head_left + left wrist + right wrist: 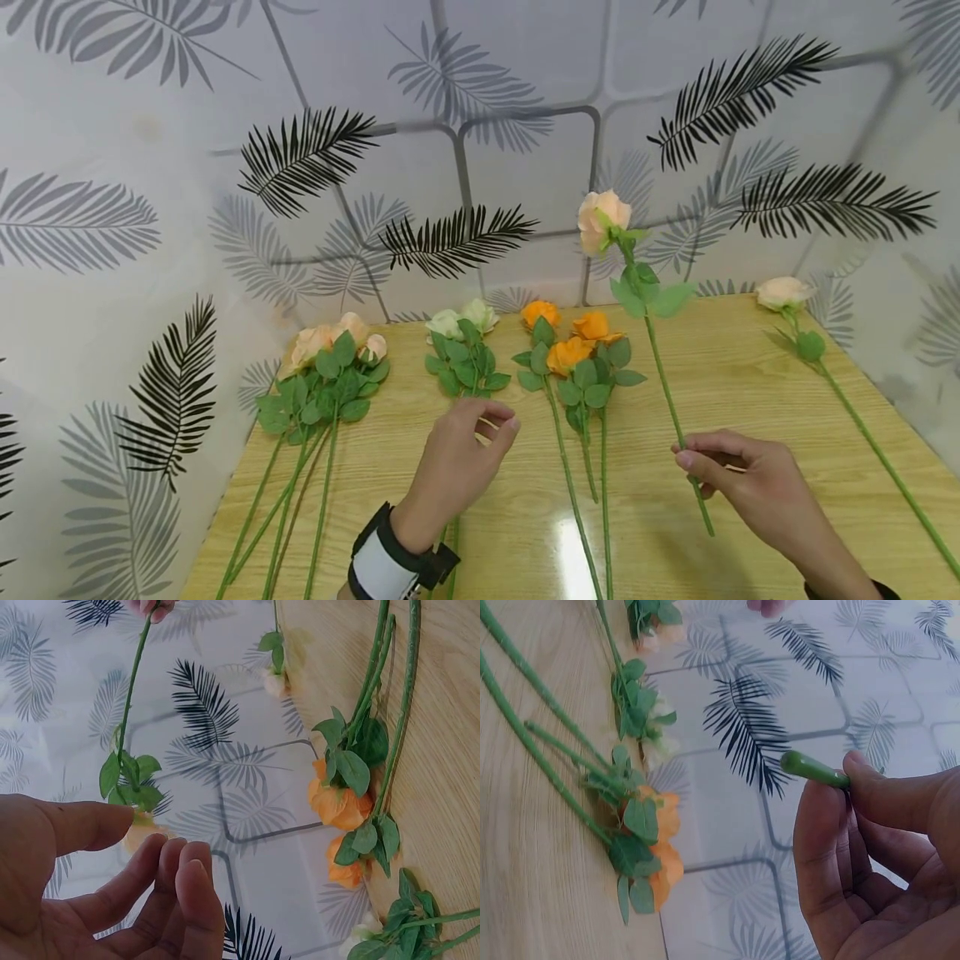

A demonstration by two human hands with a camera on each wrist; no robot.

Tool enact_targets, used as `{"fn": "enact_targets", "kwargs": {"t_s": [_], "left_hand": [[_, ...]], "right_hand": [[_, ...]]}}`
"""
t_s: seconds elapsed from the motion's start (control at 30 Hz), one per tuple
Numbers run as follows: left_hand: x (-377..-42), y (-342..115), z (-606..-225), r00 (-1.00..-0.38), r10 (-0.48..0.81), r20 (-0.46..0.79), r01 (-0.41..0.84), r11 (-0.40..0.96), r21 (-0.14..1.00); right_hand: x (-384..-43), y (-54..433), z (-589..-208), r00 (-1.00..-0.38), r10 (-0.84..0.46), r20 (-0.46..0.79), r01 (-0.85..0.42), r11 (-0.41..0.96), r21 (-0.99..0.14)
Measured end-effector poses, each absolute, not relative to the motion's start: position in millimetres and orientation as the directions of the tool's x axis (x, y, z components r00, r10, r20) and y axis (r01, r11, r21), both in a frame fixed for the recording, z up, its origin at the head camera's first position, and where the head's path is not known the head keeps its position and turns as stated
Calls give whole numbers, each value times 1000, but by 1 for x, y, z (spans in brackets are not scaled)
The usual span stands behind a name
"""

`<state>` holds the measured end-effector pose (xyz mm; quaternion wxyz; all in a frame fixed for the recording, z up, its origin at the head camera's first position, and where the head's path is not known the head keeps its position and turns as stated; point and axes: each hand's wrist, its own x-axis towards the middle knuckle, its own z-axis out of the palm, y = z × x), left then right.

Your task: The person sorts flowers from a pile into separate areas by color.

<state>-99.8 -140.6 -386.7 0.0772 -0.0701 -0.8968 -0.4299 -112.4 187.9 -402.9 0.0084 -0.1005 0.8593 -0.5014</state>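
Observation:
Between thumb and fingertips my right hand (750, 479) pinches the lower stem of an artificial peach rose (603, 221), its bloom raised in front of the patterned backdrop. The cut end of its green stem (810, 766) sticks out past the fingertips in the right wrist view. My left hand (465, 467) hovers with loosely curled fingers and nothing in them, overlapping the stems of the pale green-white roses (461, 321) in the head view. Orange roses (570, 354) lie between the two hands, several leaves round their blooms.
A bunch of peach roses (330, 342) lies on the left of the wooden table (517, 517), stems crossing. One more pale peach rose (783, 293) lies along the right edge. A backdrop with leaf prints (510, 192) rises behind the table.

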Motion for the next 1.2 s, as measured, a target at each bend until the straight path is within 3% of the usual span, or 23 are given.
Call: {"fn": "enact_targets", "kwargs": {"t_s": [0.67, 0.97, 1.2], "left_hand": [[-97, -100, -378, -942, 242, 234, 334, 574, 748], [-104, -84, -372, -885, 336, 322, 463, 569, 680], [-108, -74, -370, -873, 352, 337, 481, 511, 712]], "right_hand": [[-97, 160, -399, -945, -301, 129, -229, 328, -917], [-90, 151, -399, -925, -361, 118, -227, 278, -933], [-86, 143, -402, -885, -428, 185, -292, 199, -935]]}}
